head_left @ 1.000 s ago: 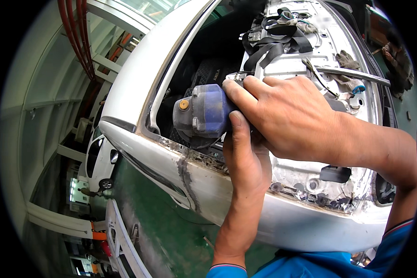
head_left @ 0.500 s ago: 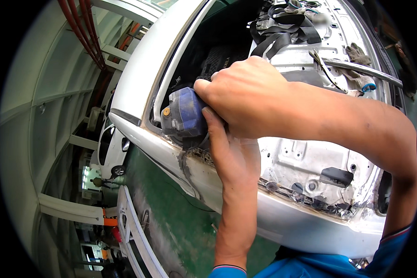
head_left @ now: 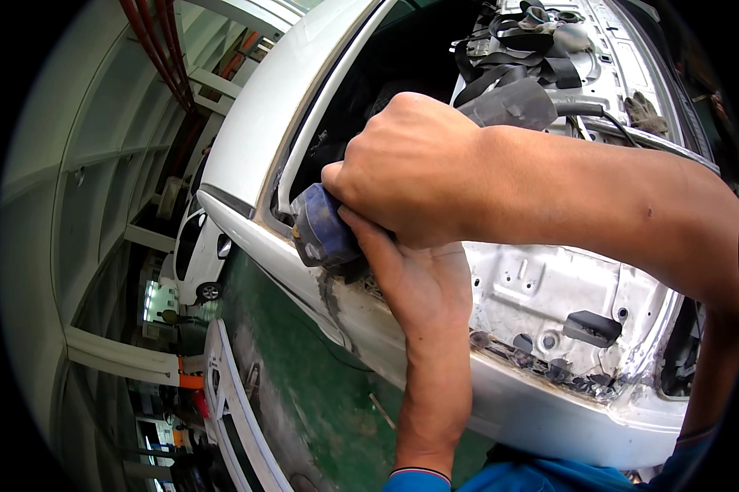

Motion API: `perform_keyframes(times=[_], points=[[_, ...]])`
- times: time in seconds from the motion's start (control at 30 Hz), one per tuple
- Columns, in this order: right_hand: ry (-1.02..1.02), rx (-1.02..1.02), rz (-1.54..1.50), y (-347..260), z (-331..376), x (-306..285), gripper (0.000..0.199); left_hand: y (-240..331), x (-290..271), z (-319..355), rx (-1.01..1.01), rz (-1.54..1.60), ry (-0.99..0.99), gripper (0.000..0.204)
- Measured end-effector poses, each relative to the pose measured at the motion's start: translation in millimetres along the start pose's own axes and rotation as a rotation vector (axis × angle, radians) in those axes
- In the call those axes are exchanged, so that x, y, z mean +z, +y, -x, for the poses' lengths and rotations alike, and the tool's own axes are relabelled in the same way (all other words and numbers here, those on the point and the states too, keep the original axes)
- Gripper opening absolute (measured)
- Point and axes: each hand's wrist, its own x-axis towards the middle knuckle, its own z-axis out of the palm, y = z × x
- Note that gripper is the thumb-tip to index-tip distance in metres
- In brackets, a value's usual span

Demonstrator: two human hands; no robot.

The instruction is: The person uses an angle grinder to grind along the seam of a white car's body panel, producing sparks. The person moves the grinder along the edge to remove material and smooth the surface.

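Both my hands hold an angle grinder (head_left: 328,223) with a blue, scuffed head. My right hand (head_left: 410,168) is wrapped over its body from above, the forearm crossing from the right. My left hand (head_left: 415,275) comes up from below and grips close behind the head, thumb along its side. The dark grey rear end and its cord stick out beyond my right wrist. The head sits at the corner of the window opening of a white car body (head_left: 287,107), by a rough, stripped seam. My hands hide most of the tool's middle; I cannot make out its disc.
Black straps (head_left: 509,70) and a work glove (head_left: 647,113) lie on the bare metal panel (head_left: 533,279) inside the car. A detached white body part (head_left: 238,418) stands on the green floor (head_left: 304,344) at lower left. Farther back is another white car (head_left: 197,262).
The grinder has turned in my hands, so its rear end and cord now show above my right forearm. Its head sits slightly lower in view. The surroundings have shifted a little as well.
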Motion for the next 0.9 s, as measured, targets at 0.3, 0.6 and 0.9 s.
perform_keyframes(times=[0.3, 0.6, 0.9], points=[[-0.044, -0.052, 0.083, -6, -13, 1, 0.020, 4, -7, 1, 0.014, 0.028, 0.015, 0.057], [0.001, -0.085, 0.114, -6, -18, 2, 0.020, 3, -3, -4, 0.031, 0.126, 0.065, 0.049], [0.046, -0.173, 0.135, -17, -6, -20, 0.013, 1, -38, 1, 0.105, 0.066, -0.010, 0.048]])
